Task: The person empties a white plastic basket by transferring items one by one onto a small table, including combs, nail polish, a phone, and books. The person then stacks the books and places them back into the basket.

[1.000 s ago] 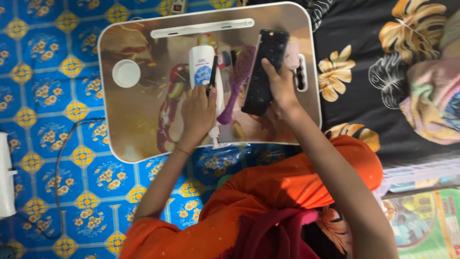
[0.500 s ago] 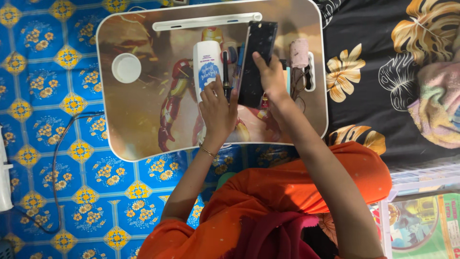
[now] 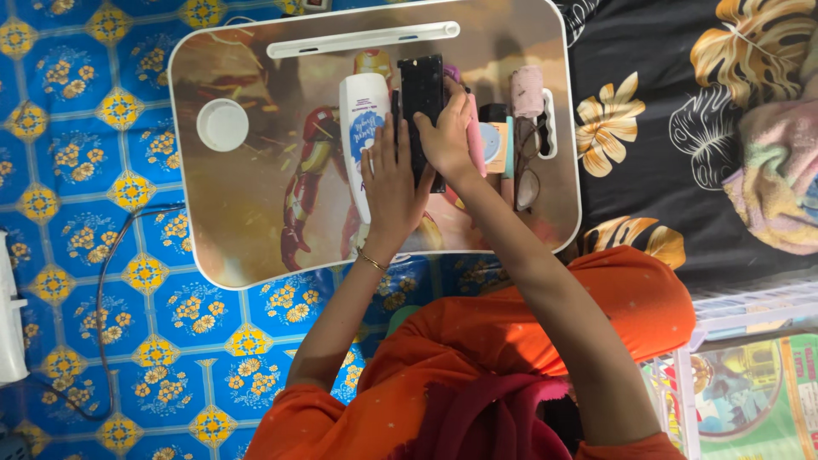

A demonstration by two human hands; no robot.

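Gripping a black case (image 3: 421, 94), the right hand (image 3: 446, 140) closes around it; the left hand (image 3: 390, 183) lies flat alongside.

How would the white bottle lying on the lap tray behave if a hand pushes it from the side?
The white bottle lies flat on the smooth lap tray, so it would probably slide or roll rather than tip. It looks like rigid plastic, probably not fragile. The left hand beside it may block it.
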